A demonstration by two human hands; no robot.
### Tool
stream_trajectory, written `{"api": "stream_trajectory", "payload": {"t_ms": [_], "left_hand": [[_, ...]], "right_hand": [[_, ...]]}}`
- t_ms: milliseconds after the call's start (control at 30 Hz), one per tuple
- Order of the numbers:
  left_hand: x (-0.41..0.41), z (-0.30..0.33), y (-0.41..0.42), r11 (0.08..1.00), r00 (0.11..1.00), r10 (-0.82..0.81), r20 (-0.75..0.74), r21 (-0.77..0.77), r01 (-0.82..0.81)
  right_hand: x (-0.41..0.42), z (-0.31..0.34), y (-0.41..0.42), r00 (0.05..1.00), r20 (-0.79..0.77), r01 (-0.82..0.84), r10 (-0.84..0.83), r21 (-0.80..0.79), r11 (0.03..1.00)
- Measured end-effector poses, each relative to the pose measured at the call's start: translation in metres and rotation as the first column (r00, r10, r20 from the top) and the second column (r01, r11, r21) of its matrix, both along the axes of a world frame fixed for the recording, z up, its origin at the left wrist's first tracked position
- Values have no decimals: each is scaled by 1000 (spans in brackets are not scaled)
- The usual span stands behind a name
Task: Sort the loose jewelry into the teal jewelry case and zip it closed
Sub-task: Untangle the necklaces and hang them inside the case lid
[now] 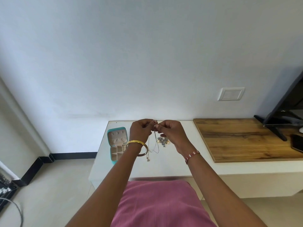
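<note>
Silver chain necklace (155,141) dangles, pinched in grip of left hand (141,130) and right hand (172,133); teal case (117,143) open.

Both arms reach straight out, forearms converging so the hands meet at centre, raised, knuckles toward the camera. Left hand (142,130): fingers curled in, thumb and fingertips pinched together at its right edge, gold bangle (137,145) on the wrist. Right hand (172,133): same curled pinch at its left edge, almost touching the left hand's fingertips, red-and-white beaded band (192,156) on the wrist.
</note>
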State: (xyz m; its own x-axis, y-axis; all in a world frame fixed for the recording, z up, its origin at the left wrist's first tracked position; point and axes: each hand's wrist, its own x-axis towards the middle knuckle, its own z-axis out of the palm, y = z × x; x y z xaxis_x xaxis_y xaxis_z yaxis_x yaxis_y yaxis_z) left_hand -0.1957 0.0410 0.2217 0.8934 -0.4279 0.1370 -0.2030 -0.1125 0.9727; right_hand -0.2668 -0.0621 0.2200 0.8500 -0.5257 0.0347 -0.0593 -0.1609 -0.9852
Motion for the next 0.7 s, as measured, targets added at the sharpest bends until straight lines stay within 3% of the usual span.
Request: {"api": "stream_trajectory", "payload": {"t_ms": [133,367,567,700], "left_hand": [[3,5,0,997,996,-43,83,74,37],[8,5,1,993,995,-85,46,85,81],[25,1,15,990,965,-1,-263,-136,-36],[31,-6,25,962,894,-16,-449,-250,-109]], "right_hand": [[-1,-2,-2,999,40,10,-15,105,994],[1,-7,-4,992,27,-123,120,251,960],[-3,-15,-24,994,97,-87,46,477,875],[-6,-27,-36,992,120,-52,-39,675,736]]}}
